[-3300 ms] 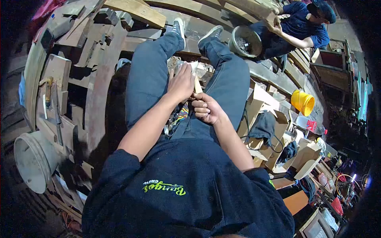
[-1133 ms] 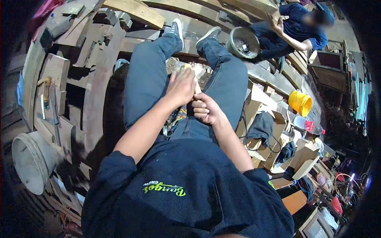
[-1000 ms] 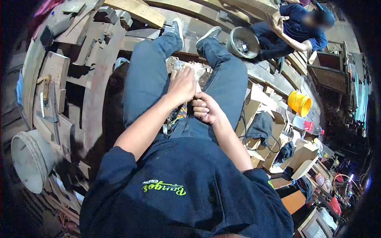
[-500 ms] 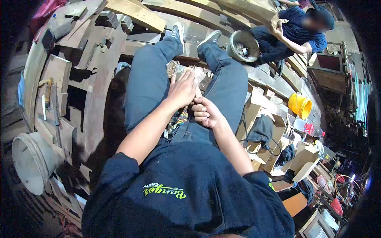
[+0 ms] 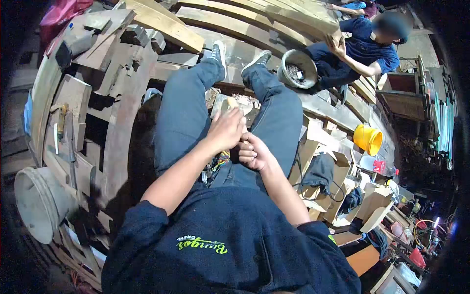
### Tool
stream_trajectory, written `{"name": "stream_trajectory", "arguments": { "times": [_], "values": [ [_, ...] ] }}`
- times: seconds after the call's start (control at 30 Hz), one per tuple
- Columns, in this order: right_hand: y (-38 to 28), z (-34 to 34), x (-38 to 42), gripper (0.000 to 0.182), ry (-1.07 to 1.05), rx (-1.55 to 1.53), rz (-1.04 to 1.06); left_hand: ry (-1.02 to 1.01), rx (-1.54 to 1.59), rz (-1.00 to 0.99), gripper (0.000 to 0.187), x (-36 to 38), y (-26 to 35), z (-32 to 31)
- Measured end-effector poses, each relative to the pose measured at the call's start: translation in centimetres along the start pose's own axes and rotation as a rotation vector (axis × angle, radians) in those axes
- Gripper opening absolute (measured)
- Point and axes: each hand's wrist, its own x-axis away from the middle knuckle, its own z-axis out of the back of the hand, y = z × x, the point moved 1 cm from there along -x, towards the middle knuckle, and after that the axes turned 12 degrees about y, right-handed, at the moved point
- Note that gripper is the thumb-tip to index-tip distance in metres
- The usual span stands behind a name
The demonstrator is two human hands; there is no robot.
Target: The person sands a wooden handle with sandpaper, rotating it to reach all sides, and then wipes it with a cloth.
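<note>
Between my thighs, a small pale wooden piece (image 5: 232,102) pokes out beyond the fingertips of my left hand (image 5: 226,129). That hand lies over the piece with its fingers pressed together. My right hand (image 5: 253,152) is just beside it, fingers curled in and thumb and forefinger pinching the piece's near end. Most of the piece is hidden by the hands. Beneath them, a grey flat block (image 5: 219,104) shows in part. A colourful patterned strap (image 5: 223,159) hangs at my waist, below the left wrist.
A co-worker (image 5: 364,46) sits at upper right, hands on a large wooden beam (image 5: 313,17), beside a bucket of scraps (image 5: 297,69). A yellow bucket (image 5: 368,139) and cardboard boxes (image 5: 338,181) are at right. Planks (image 5: 125,108) and a white bucket (image 5: 41,205) stand left.
My left hand has shifted slightly down, and more of the wooden piece's far end shows past its fingers. The view has moved a little.
</note>
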Motion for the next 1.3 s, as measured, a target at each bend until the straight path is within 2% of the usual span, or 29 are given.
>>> {"name": "stream_trajectory", "arguments": {
  "times": [0.07, 0.13, 0.2, 0.27, 0.3, 0.33, 0.4, 0.47, 0.53, 0.6, 0.67, 0.73, 0.8, 0.87, 0.93, 1.0, 1.07, 1.13, 1.17, 1.2, 1.3],
  "values": [
    [0.0, -0.6, 0.0, 0.027, -0.084, -0.001, -0.005, -0.005, 0.015, 0.136, 0.048, -1.2, 0.1, 1.1],
    [0.2, -0.6, 0.2, 0.027, -0.081, 0.034, 0.013, 0.092, -0.039, 0.071, 0.048, -1.3, -0.8, 0.0],
    [0.2, -0.3, 0.2, 0.024, -0.046, -0.037, 0.009, -0.06, 0.045, 0.056, 0.046, -0.8, -0.6, -0.1],
    [0.1, -0.1, -0.1, 0.019, -0.02, -0.034, 0.02, -0.084, 0.1, -0.039, 0.045, -0.2, 0.2, 0.9],
    [0.1, -0.5, 0.0, 0.023, -0.061, -0.024, -0.002, -0.03, 0.15, -0.012, 0.037, -0.2, -0.1, 0.7],
    [0.1, -0.7, 0.0, 0.026, -0.099, -0.015, -0.025, 0.084, 0.189, -0.036, 0.039, -0.6, -1.4, -0.3],
    [0.4, -0.7, -0.1, 0.024, -0.126, -0.007, -0.029, 0.153, 0.094, 0.061, 0.043, -1.1, -2.5, -1.2],
    [0.2, -1.4, 0.4, 0.024, -0.024, 0.062, 0.032, 0.088, 0.062, 0.059, 0.046, -0.6, -1.7, -0.4],
    [0.2, -1.4, 0.3, 0.022, -0.026, 0.06, 0.032, -0.016, 0.128, -0.007, 0.045, -0.1, -1.0, -0.2],
    [0.6, -1.4, 0.3, 0.02, 0.034, 0.032, 0.074, -0.031, 0.139, 0.008, 0.045, -0.3, -1.2, -0.5],
    [0.7, -1.0, -0.2, 0.017, -0.005, 0.021, 0.088, 0.137, 0.091, 0.027, 0.045, -0.9, -2.3, -1.4],
    [0.3, -0.8, -0.2, 0.019, -0.07, -0.014, -0.024, 0.162, 0.058, -0.005, 0.045, -0.5, -1.9, -0.9],
    [0.2, -0.4, -0.1, 0.02, -0.059, -0.019, 0.013, -0.101, 0.161, -0.015, 0.046, -0.5, -1.5, 0.0],
    [0.2, -0.1, -0.2, 0.017, -0.117, 0.011, 0.002, -0.141, 0.093, -0.016, 0.047, -0.9, -1.3, 0.4],
    [0.6, 0.1, 0.0, 0.015, -0.111, 0.011, 0.007, 0.087, 0.054, 0.048, 0.047, -1.3, -1.7, -0.3],
    [0.3, -0.2, 0.2, 0.011, -0.106, 0.041, 0.019, 0.103, 0.08, -0.043, 0.046, -1.1, -1.7, -0.3],
    [0.3, -0.1, 0.2, 0.014, -0.033, 0.007, -0.007, -0.05, 0.113, -0.069, 0.047, -0.8, -0.7, 1.4],
    [0.4, -0.6, 0.3, 0.02, -0.05, 0.033, -0.022, 0.085, -0.004, -0.106, 0.042, -0.3, -1.2, 0.4],
    [0.3, -0.8, 0.4, 0.024, -0.071, 0.053, -0.03, 0.155, 0.011, -0.059, 0.041, -0.3, -1.5, -0.3],
    [0.1, -0.7, 0.2, 0.025, -0.133, 0.056, -0.066, 0.181, -0.061, 0.025, 0.042, -0.7, -1.3, -0.3],
    [0.1, -0.7, 0.3, 0.025, -0.135, 0.035, -0.064, 0.193, -0.074, -0.045, 0.042, -0.6, -2.0, -0.8]
  ]
}}
